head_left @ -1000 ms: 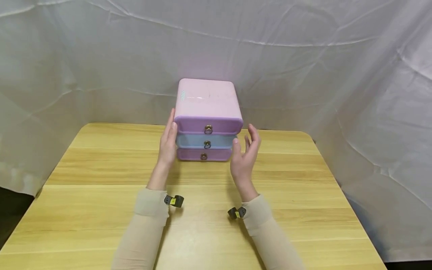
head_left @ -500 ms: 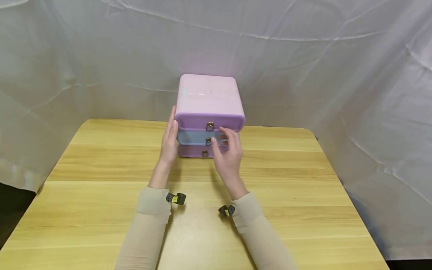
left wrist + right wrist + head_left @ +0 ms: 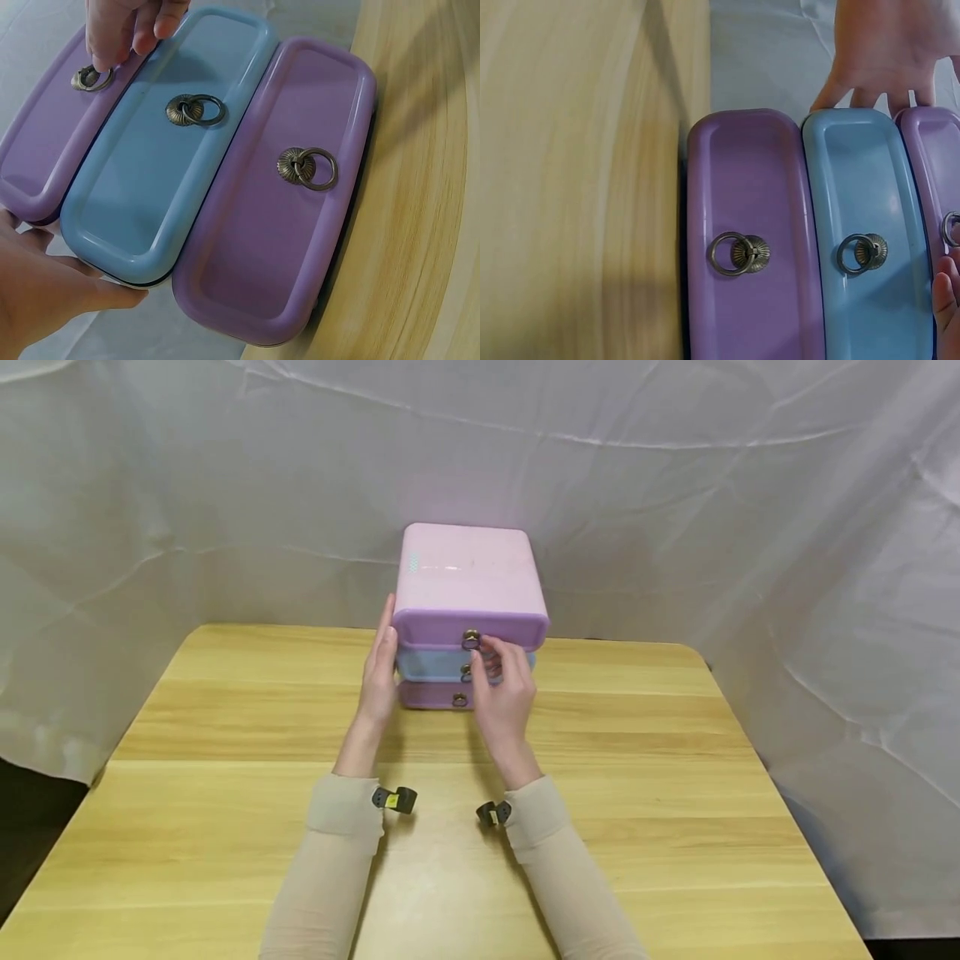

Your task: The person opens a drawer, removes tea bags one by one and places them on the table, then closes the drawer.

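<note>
Pale pink, glossy and round-cornered, a small drawer cabinet (image 3: 472, 568) stands upright at the far edge of a yellow wood-grain worktop (image 3: 675, 760), just in front of a hanging whitish cloth (image 3: 300, 485). Three drawer fronts are stacked one above another: a purple top drawer (image 3: 427, 631), a light blue middle drawer (image 3: 432, 666) and a purple bottom drawer (image 3: 426, 695).

The left hand (image 3: 378, 681) lies along the cabinet's left side, its fingers straight and touching that wall, the thumb near the front edge; this grip is spread, with nothing clamped in it.

The right hand (image 3: 506, 693) is at the purple top drawer, its grip together on the bronze-coloured metal top ring (image 3: 470, 642), thumb and forefinger pinching it; the other fingers are bent beside them. Below, the middle ring (image 3: 210, 110) and bottom ring (image 3: 327, 169) hang from ribbed round bosses. Both forearms wear beige sleeves (image 3: 326, 877), each with a small black device (image 3: 393, 799) at the wrist.
</note>
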Action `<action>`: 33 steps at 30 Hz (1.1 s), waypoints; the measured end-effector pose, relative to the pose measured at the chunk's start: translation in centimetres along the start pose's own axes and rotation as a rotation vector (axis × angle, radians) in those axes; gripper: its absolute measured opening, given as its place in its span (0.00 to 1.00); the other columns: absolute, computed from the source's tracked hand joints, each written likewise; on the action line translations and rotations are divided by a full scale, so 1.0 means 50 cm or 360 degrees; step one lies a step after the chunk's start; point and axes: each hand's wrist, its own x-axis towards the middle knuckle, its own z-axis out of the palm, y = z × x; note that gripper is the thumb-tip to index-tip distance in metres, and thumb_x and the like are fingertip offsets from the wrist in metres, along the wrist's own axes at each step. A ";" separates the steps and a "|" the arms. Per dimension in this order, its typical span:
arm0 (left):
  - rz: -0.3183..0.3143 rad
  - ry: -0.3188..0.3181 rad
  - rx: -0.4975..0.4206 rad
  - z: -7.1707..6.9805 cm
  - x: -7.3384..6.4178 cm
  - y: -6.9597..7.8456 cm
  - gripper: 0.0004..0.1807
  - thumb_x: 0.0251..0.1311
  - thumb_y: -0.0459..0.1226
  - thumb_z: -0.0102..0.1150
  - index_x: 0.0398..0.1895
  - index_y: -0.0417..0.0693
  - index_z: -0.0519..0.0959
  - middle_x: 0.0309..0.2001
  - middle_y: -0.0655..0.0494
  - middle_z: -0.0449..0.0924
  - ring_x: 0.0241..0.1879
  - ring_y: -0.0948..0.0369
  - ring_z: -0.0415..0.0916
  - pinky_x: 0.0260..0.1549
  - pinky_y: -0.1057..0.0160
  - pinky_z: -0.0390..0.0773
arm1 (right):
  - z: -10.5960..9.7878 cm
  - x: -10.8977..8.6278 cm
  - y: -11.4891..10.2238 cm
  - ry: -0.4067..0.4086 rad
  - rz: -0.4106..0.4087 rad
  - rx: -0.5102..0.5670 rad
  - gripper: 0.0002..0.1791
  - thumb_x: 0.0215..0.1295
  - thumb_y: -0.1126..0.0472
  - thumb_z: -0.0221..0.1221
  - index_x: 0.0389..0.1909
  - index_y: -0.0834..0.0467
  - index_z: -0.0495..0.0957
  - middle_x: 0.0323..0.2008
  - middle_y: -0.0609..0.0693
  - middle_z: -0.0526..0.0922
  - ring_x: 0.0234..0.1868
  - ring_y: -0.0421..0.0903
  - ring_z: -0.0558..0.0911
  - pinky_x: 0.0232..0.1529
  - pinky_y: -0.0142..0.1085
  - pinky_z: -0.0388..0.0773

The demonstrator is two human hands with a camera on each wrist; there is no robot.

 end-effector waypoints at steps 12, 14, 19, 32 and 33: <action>-0.0017 -0.0029 -0.0034 -0.001 0.003 0.007 0.34 0.80 0.49 0.28 0.86 0.54 0.47 0.85 0.61 0.45 0.83 0.59 0.40 0.79 0.35 0.42 | 0.003 0.019 -0.012 0.0026 0.0088 -0.0025 0.06 0.65 0.70 0.69 0.39 0.69 0.85 0.35 0.59 0.86 0.26 0.50 0.82 0.27 0.34 0.82; -0.0016 -0.0029 -0.0032 -0.002 0.004 0.007 0.34 0.80 0.50 0.28 0.86 0.54 0.47 0.85 0.61 0.45 0.83 0.59 0.40 0.79 0.35 0.42 | 0.004 0.022 -0.013 0.0029 0.0111 -0.0035 0.05 0.65 0.70 0.69 0.38 0.69 0.85 0.34 0.59 0.86 0.26 0.50 0.82 0.27 0.33 0.82; -0.0015 -0.0034 -0.0045 -0.003 0.004 0.006 0.34 0.79 0.49 0.28 0.86 0.54 0.48 0.85 0.60 0.45 0.83 0.57 0.41 0.79 0.35 0.42 | 0.004 0.028 -0.016 0.0064 0.0119 -0.0043 0.03 0.63 0.72 0.70 0.35 0.68 0.86 0.31 0.58 0.85 0.24 0.50 0.81 0.25 0.33 0.80; -0.0039 -0.0042 -0.0079 -0.007 -0.001 0.005 0.34 0.79 0.51 0.29 0.86 0.56 0.48 0.85 0.60 0.45 0.83 0.57 0.40 0.79 0.34 0.39 | -0.003 0.030 -0.017 0.0040 0.0064 -0.0097 0.02 0.59 0.74 0.67 0.31 0.67 0.84 0.30 0.58 0.84 0.25 0.50 0.84 0.27 0.34 0.84; -0.0042 -0.0044 -0.0082 -0.007 -0.001 0.004 0.34 0.79 0.51 0.28 0.86 0.56 0.48 0.85 0.60 0.45 0.83 0.56 0.40 0.79 0.34 0.39 | -0.004 0.030 -0.018 0.0031 0.0065 -0.0090 0.02 0.59 0.74 0.67 0.31 0.67 0.84 0.30 0.58 0.84 0.25 0.50 0.84 0.27 0.34 0.85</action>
